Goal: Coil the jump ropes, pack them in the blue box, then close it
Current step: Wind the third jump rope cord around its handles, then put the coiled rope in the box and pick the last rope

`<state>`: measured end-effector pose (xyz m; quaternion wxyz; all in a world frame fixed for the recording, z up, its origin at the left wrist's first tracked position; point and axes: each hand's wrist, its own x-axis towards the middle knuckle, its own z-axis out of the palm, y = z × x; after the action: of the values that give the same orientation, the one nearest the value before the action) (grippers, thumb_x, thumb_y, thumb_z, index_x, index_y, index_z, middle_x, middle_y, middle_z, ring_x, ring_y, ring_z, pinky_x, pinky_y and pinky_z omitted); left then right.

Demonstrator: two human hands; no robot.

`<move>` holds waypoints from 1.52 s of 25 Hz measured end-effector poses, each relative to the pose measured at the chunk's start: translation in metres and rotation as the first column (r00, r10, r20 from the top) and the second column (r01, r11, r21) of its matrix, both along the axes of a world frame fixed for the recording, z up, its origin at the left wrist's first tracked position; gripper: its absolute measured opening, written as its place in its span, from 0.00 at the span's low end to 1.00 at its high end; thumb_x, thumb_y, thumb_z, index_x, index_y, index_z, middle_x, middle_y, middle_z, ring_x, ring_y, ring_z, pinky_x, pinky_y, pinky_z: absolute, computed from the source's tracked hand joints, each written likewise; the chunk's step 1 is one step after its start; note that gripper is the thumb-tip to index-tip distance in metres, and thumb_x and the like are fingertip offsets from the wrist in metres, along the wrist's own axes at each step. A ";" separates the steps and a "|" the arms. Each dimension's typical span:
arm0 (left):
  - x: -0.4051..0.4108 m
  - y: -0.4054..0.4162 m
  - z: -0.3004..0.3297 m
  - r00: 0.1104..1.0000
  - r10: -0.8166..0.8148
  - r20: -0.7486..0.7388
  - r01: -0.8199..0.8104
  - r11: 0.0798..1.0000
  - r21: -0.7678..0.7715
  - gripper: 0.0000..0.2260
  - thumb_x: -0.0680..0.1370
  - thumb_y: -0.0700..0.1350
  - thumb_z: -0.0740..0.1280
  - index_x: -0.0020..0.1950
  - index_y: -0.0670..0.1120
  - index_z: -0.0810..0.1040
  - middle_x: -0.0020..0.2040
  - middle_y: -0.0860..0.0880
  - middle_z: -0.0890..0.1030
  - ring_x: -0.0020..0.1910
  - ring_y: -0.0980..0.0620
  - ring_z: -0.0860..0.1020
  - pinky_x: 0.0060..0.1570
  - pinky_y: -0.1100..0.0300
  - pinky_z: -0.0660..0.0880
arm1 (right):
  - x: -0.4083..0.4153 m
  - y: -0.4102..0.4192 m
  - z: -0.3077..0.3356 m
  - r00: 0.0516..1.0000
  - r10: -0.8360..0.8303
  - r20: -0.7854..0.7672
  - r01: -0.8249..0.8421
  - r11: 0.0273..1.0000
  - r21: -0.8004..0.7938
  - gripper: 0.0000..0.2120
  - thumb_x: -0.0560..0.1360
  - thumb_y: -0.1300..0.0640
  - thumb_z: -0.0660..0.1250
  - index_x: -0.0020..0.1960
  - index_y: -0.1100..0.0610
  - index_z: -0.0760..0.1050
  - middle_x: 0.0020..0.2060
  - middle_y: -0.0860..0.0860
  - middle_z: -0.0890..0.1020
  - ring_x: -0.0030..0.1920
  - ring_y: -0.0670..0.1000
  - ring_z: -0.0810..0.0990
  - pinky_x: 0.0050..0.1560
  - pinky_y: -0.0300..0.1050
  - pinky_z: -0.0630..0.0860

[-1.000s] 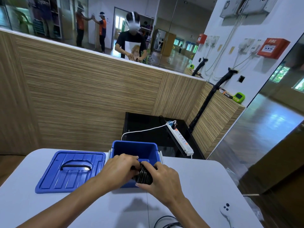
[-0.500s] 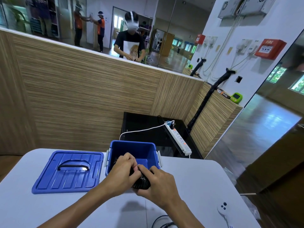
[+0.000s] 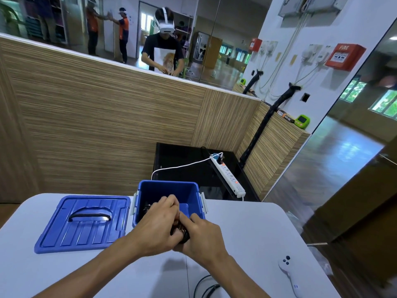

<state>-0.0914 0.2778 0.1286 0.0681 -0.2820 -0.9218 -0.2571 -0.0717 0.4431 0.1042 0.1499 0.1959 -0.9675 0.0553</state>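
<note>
An open blue box (image 3: pixel 167 188) stands on the white table (image 3: pixel 247 229), and something dark (image 3: pixel 147 207) lies inside it at the left. Over the box's near rim, my left hand (image 3: pixel 158 226) and my right hand (image 3: pixel 202 235) both grip a black coiled jump rope (image 3: pixel 183 232), which shows only between the fingers. The blue lid (image 3: pixel 86 222) with its handle lies flat to the left of the box. Another black rope (image 3: pixel 206 287) loops on the table near the bottom edge.
A white controller (image 3: pixel 289 274) lies at the table's right. Behind the table a black cabinet (image 3: pixel 182 155) carries a white power strip (image 3: pixel 228 176) and cable. A wood-panelled wall (image 3: pixel 96 125) with a mirror above it closes off the back.
Both hands have drawn the coiled rope slightly nearer to me, from over the box opening to its front rim. The camera has shifted a little.
</note>
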 end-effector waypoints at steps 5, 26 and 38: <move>0.004 0.001 -0.023 0.995 -0.041 -0.095 0.036 0.998 -0.058 0.12 0.75 0.50 0.56 0.56 0.50 0.70 0.54 0.55 0.69 0.49 0.56 0.70 0.53 0.59 0.71 | 0.005 -0.004 -0.014 0.977 -0.185 0.105 0.196 0.976 -0.096 0.34 0.64 0.31 0.65 0.67 0.40 0.71 0.38 0.43 0.76 0.31 0.47 0.77 0.27 0.39 0.67; -0.068 -0.028 -0.112 0.939 0.333 -0.089 -0.341 0.935 -0.094 0.29 0.82 0.60 0.45 0.74 0.43 0.66 0.78 0.43 0.57 0.78 0.46 0.54 0.73 0.54 0.49 | -0.044 -0.007 -0.041 0.819 -0.404 0.408 0.494 0.858 -0.142 0.38 0.81 0.36 0.55 0.79 0.41 0.33 0.62 0.50 0.72 0.62 0.51 0.68 0.63 0.46 0.66; -0.145 -0.026 -0.158 0.889 0.457 -0.018 -0.456 0.883 -0.109 0.29 0.80 0.59 0.49 0.74 0.43 0.66 0.78 0.41 0.56 0.78 0.45 0.52 0.72 0.45 0.61 | -0.165 -0.041 -0.099 0.598 -0.576 0.557 0.619 0.773 0.134 0.33 0.83 0.48 0.58 0.81 0.44 0.43 0.69 0.62 0.64 0.69 0.60 0.62 0.68 0.55 0.62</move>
<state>-0.2361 0.2522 -0.0296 0.1072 -0.0594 -0.9752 -0.1840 -0.2370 0.4020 0.0054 -0.1288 -0.1707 -0.9724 0.0930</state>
